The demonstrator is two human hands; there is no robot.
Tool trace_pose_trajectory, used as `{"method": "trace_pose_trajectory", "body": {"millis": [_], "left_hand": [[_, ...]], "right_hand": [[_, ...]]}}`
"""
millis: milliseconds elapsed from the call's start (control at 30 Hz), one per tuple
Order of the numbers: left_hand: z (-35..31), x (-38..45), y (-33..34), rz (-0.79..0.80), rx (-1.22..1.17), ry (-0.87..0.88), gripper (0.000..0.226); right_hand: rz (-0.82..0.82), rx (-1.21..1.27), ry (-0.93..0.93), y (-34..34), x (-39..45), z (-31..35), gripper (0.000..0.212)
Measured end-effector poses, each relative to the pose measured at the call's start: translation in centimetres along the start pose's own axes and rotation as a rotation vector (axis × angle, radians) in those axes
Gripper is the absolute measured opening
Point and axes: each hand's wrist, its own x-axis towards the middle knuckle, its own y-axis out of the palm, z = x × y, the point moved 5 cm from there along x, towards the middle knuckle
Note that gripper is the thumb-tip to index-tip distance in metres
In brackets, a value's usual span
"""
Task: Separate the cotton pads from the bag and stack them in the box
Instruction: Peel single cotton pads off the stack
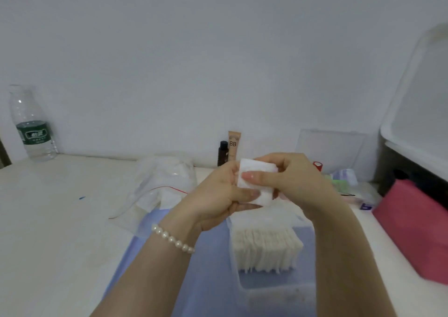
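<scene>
Soft square cotton pads (257, 183) between fingers (252, 176)

Pale worktop (53, 219) carries water bottle (31, 125), plastic bag (160, 185), blue mat (213, 280), clear box (271, 285), pink pouch (417, 231).

We take this for a room in a home, at a dressing or vanity spot. Our pale table (53, 219) stands against a bare white wall (194, 50), and along its back edge we see a BB cream tube (234, 147), a small dark cosmetic bottle (223, 153), a red lipstick (318, 165) and a clear water bottle (32, 125). A white storage bin (417, 113) sits at our right.
</scene>
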Motion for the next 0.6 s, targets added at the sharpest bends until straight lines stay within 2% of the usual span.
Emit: {"method": "trace_pose_trajectory", "body": {"millis": [100, 200, 300, 333, 400, 467, 600], "left_hand": [[0.9, -0.5, 2.4, 0.013, 0.022, -0.086, 0.038], [2.1, 0.0, 3.8, -0.065, 0.096, -0.109, 0.035], [2.6, 0.3, 3.5, -0.301, 0.629, 0.085, 0.030], [2.9, 0.2, 3.7, -0.302, 0.807, 0.153, 0.028], [4.6, 0.2, 4.3, -0.188, 1.089, 0.168, 0.036], [6.5, 0.1, 4.2, -0.106, 1.296, 0.068, 0.044], [7.5, -0.5, 3.0, -0.173, 1.395, -0.007, 0.048]], "right_hand": [[-0.059, -0.189, 0.052, -2.4, -1.8, -0.5, 0.015], [-0.149, -0.240, 0.118, -5.5, -3.5, -0.9, 0.014], [-0.375, -0.393, 0.156, -8.7, -4.7, -2.7, 0.019], [-0.398, -0.483, 0.180, -9.0, -4.8, -3.7, 0.022], [-0.363, -0.627, 0.239, -8.5, -4.9, -5.9, 0.018], [-0.310, -0.759, 0.278, -7.1, -4.9, -7.9, 0.009], [-0.250, -0.928, 0.330, -4.4, -4.6, -10.2, 0.026]]}}
